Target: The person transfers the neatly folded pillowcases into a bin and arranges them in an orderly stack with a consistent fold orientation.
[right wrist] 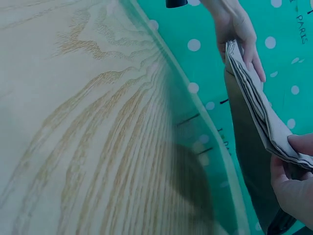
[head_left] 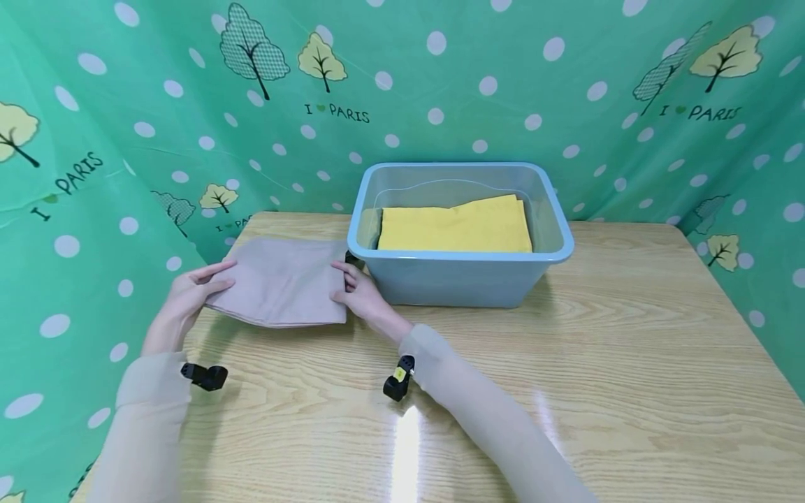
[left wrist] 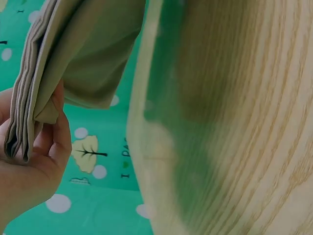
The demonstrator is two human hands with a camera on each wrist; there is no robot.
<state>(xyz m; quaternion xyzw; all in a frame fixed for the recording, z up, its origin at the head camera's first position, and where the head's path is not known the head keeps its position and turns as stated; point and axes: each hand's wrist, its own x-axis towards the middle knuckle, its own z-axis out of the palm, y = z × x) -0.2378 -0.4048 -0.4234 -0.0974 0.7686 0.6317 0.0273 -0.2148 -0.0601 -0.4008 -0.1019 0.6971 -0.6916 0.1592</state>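
A folded pale mauve-grey cloth (head_left: 283, 279), several layers thick, is held above the left part of the table. My left hand (head_left: 186, 300) pinches its left edge, thumb on one face and fingers on the other. At the right edge, my right hand (head_left: 363, 293) grips the cloth the same way, close to the front left corner of the blue tub. The stacked layers of the cloth (left wrist: 22, 103) show edge-on in the left wrist view. From the right wrist view, both hands are seen on the cloth (right wrist: 261, 112), which stays off the table.
A light blue plastic tub (head_left: 440, 279) stands at the table's back edge, with folded yellow cloth (head_left: 455, 227) inside. Beside my right hand, a small black object (head_left: 354, 259) is partly hidden. A green printed curtain (head_left: 440, 91) hangs behind the wooden table (head_left: 629, 349).
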